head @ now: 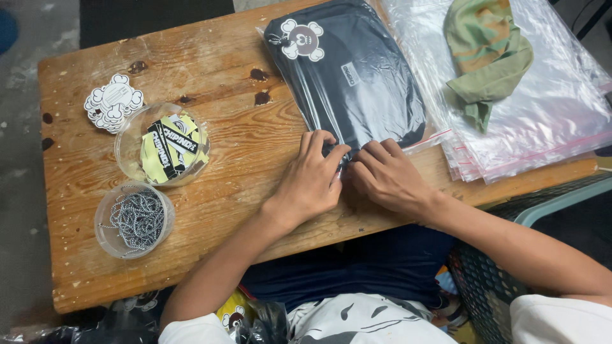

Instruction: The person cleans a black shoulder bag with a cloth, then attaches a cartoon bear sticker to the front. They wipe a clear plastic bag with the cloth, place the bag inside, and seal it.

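Left hand (313, 175) and right hand (386, 175): both pinching, seemingly, the near edge of a bagged black garment (347, 73), which is lying on the wooden bench (242, 159) beside a stack of clear bags (542, 121).

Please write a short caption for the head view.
Both hands, left and right, press the edge of a bagged dark garment on a wooden table.

Scuffed wooden table (255, 153) here, holding a bagged dark garment (350, 70), a stack of clear zip bags (548, 114), white stickers (113, 102), a tub of labels (162, 145), and a tub of what looks like ball chains (134, 220).
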